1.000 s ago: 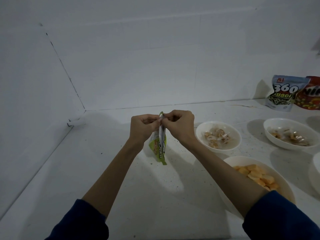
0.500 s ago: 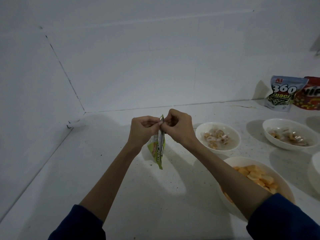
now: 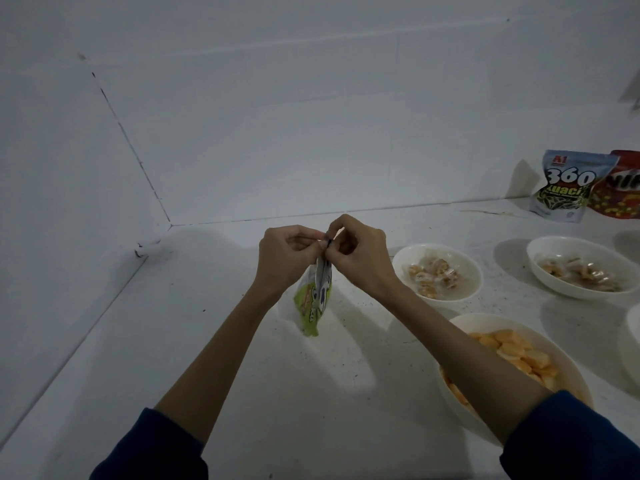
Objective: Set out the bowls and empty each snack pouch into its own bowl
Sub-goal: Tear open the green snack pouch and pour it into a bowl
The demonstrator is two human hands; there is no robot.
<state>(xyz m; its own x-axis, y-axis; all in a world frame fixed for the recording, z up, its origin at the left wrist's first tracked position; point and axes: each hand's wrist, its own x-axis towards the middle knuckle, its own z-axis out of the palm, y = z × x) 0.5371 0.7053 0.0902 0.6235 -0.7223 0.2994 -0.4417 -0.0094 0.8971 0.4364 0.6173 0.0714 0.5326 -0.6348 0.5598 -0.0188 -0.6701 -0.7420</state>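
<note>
Above the table (image 3: 242,393), the left hand (image 3: 285,252) and right hand (image 3: 362,252) both pinch the top edge of a green pouch (image 3: 313,299) hanging between them, left of three filled bowls (image 3: 437,270), with two more pouches (image 3: 568,188) by the wall.

- Both arms reached forward from the bottom corners of the view, forearms bare, dark blue sleeves pushed up near the elbows.
- Forearms angled inward so the hands met at centre, raised above the surface.
- Left hand (image 3: 289,252) had its fingers curled, thumb and fingertips pinching the top edge of the green pouch (image 3: 313,299).
- Right hand (image 3: 360,252) mirrored it, fingers curled, pinching the same top edge from the other side.
- Knuckles of both hands faced up, fingertips nearly touching each other.
- The pouch hung down between the two wrists.
</note>
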